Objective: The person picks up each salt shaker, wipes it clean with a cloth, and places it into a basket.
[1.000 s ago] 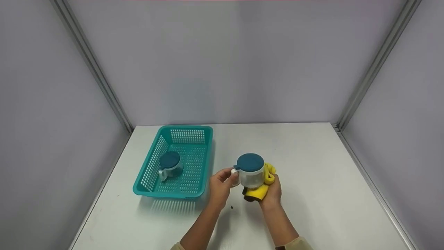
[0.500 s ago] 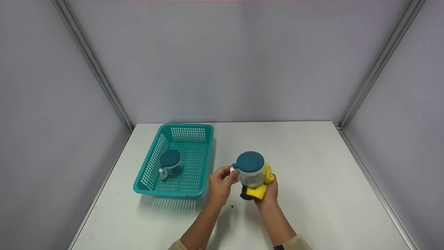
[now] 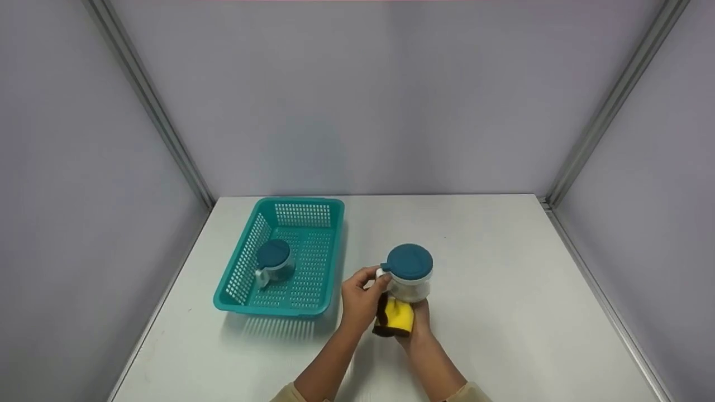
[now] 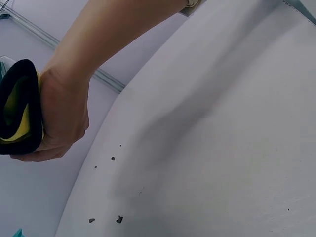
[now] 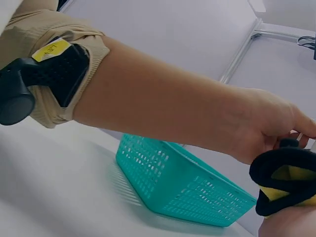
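Note:
In the head view my left hand (image 3: 358, 301) pinches the white handle of a clear jar with a round dark-blue lid (image 3: 410, 261). The jar is held upright above the table. My right hand (image 3: 420, 329) grips a folded yellow cloth with dark edging (image 3: 400, 316) just below the jar, at its near side. Seen from the left wrist, the right hand (image 4: 64, 111) has its fingers wrapped round the cloth (image 4: 29, 111). The right wrist view shows the left hand (image 5: 261, 118) above the cloth's dark folded edge (image 5: 276, 160). The jar's lower part is partly hidden by the cloth.
A teal perforated basket (image 3: 223, 304) stands on the white table (image 3: 503, 324) to the left. Inside it is a similar lidded jar (image 3: 273, 254). Several small dark crumbs (image 4: 119, 219) lie on the table. Grey walls enclose the back and sides.
My right hand has brought the cloth from the jar's right side round to its near underside, moving left and toward me. The jar has shifted slightly right, still held by its handle.

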The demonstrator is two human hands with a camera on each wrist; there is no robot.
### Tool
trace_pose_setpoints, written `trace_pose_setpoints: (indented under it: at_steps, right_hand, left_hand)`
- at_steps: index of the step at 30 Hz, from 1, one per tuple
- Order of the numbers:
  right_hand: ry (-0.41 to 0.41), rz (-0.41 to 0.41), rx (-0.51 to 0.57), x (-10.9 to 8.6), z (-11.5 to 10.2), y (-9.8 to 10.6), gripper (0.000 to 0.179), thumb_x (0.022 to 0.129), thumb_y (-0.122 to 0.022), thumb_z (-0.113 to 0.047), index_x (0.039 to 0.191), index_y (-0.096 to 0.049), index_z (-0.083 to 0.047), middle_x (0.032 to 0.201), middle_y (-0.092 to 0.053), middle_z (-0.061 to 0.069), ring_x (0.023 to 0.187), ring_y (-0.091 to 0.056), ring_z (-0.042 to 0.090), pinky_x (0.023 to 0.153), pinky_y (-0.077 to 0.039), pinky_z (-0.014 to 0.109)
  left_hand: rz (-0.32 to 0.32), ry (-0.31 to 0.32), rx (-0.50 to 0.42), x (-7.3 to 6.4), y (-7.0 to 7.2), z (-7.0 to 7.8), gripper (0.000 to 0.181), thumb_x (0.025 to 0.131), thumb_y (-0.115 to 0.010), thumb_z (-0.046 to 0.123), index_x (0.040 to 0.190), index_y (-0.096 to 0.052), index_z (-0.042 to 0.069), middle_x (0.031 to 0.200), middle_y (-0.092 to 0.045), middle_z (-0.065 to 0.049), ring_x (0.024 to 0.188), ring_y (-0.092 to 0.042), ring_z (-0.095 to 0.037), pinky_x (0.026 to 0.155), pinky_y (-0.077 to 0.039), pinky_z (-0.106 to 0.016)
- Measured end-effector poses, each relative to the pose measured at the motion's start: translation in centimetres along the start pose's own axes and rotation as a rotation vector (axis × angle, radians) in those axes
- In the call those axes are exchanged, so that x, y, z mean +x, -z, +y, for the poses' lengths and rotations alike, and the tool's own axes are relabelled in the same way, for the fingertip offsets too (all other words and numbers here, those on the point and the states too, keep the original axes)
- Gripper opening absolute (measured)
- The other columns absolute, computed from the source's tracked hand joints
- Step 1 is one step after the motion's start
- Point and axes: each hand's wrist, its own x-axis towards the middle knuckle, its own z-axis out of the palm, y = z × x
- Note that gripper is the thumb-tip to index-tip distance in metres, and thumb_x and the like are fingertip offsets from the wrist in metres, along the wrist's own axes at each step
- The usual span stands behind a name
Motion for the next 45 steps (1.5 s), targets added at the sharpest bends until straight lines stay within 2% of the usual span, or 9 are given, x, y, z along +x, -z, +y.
trace_pose_setpoints:
  at_steps: [7,10,21,25,29,34,38,41,45]
  right_hand:
    - [-0.059,-0.188,0.068,-0.8,-0.2,-0.6,0.045,0.103,-0.031,-0.047,0.125,-0.041,-0.009,0.103,-0.065,0.005,0.089,-0.066,0.018,0.083,-0.057,0.032]
    - [-0.041,-0.193,0.131,-0.7,-0.5,-0.6,0.048,0.103,-0.028,-0.048,0.123,-0.043,-0.008,0.100,-0.064,0.006,0.085,-0.066,0.019,0.078,-0.057,0.031]
    - [0.303,0.199,-0.224,0.8,-2.6,0.4,0.044,0.101,-0.037,-0.045,0.139,-0.044,-0.023,0.123,-0.052,0.003,0.108,-0.052,0.020,0.095,-0.049,0.032]
    - [0.536,0.296,-0.422,0.9,-2.7,0.6,0.047,0.101,-0.047,-0.037,0.146,-0.042,-0.024,0.131,-0.054,-0.002,0.112,-0.055,0.019,0.095,-0.050,0.024]
    - [0.866,0.289,-0.613,0.6,-1.9,0.8,0.044,0.100,-0.056,-0.027,0.143,-0.049,-0.017,0.131,-0.058,-0.001,0.107,-0.059,0.018,0.090,-0.053,0.019]
    - [1.330,0.152,-0.832,1.1,-0.8,1.3,0.045,0.088,-0.066,0.001,0.132,-0.057,-0.006,0.125,-0.061,0.008,0.105,-0.059,0.010,0.094,-0.050,0.017]
    - [1.665,0.007,-1.000,1.8,-0.3,1.6,0.038,0.084,-0.070,-0.004,0.121,-0.062,0.004,0.119,-0.061,0.021,0.108,-0.060,0.015,0.099,-0.047,0.018]
    - [1.862,-0.096,-1.094,2.1,-0.2,1.4,0.031,0.091,-0.068,-0.016,0.113,-0.066,0.006,0.114,-0.061,0.025,0.107,-0.061,0.024,0.102,-0.046,0.022]
    - [2.028,-0.197,-1.177,1.8,0.0,0.7,0.025,0.093,-0.067,-0.019,0.107,-0.070,0.002,0.110,-0.063,0.023,0.104,-0.061,0.031,0.105,-0.045,0.026]
  left_hand:
    - [0.083,-0.131,0.019,0.6,0.4,-0.1,0.013,0.087,-0.074,0.006,0.099,-0.075,0.003,0.085,-0.070,-0.012,0.079,-0.064,-0.010,0.067,-0.060,-0.029]
    - [0.123,-0.167,0.021,0.8,0.8,-0.2,0.014,0.087,-0.074,0.004,0.100,-0.075,0.002,0.082,-0.068,-0.013,0.073,-0.064,-0.012,0.063,-0.060,-0.033]
    - [0.134,-0.110,0.002,0.9,1.4,-0.2,0.015,0.087,-0.073,0.004,0.101,-0.074,0.001,0.088,-0.069,-0.014,0.082,-0.068,-0.023,0.071,-0.061,-0.031]
    - [0.132,-0.117,0.014,0.9,1.4,-0.6,0.015,0.086,-0.074,0.005,0.101,-0.075,0.002,0.089,-0.070,-0.012,0.083,-0.067,-0.019,0.070,-0.061,-0.031]
    - [0.127,-0.129,0.022,1.3,1.6,-2.4,0.015,0.087,-0.075,0.014,0.100,-0.075,0.007,0.087,-0.071,-0.009,0.080,-0.068,-0.020,0.068,-0.060,-0.031]
    - [0.138,-0.082,0.025,1.5,1.8,-3.3,0.019,0.087,-0.076,0.026,0.099,-0.075,0.011,0.088,-0.070,-0.006,0.080,-0.069,-0.023,0.070,-0.061,-0.032]
    - [0.158,-0.064,0.034,1.5,2.0,-3.4,0.019,0.086,-0.077,0.026,0.099,-0.075,0.011,0.088,-0.071,-0.006,0.080,-0.069,-0.026,0.070,-0.061,-0.031]
    - [0.167,-0.063,0.042,1.5,2.0,-3.5,0.018,0.086,-0.078,0.023,0.098,-0.075,0.010,0.088,-0.071,-0.006,0.082,-0.069,-0.026,0.070,-0.060,-0.030]
    - [0.175,-0.052,0.080,1.6,2.0,-3.5,0.018,0.084,-0.079,0.025,0.097,-0.076,0.013,0.087,-0.071,-0.003,0.084,-0.067,-0.022,0.070,-0.059,-0.028]
